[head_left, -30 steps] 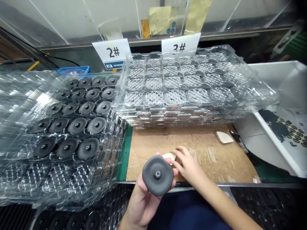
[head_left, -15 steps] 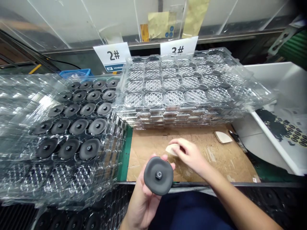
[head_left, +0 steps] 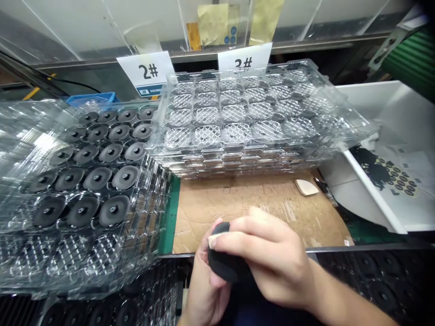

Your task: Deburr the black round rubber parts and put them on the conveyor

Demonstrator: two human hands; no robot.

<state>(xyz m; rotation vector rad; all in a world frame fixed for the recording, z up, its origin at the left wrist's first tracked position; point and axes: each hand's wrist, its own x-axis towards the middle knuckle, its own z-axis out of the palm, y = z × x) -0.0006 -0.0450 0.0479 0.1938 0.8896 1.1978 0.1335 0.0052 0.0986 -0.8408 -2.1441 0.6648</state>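
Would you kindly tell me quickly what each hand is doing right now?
Left hand: closed around the black disc.
Right hand: closed, pressing a small pale piece onto it.

My bench carries a brown cardboard mat [head_left: 244,203] over a green surface [head_left: 166,213]. Clear acrylic panels [head_left: 68,27] stand behind it, fronted by station signs "2#" [head_left: 146,72] and "3#" [head_left: 243,59].

Factory assembly or packing station. Stacked clear blister trays [head_left: 258,113], one stack loaded with identical black round parts [head_left: 98,176] (rows of them). Numbered station placards "2#" [head_left: 146,72] and "3#" [head_left: 243,59], scuffed cardboard work mat [head_left: 244,203].
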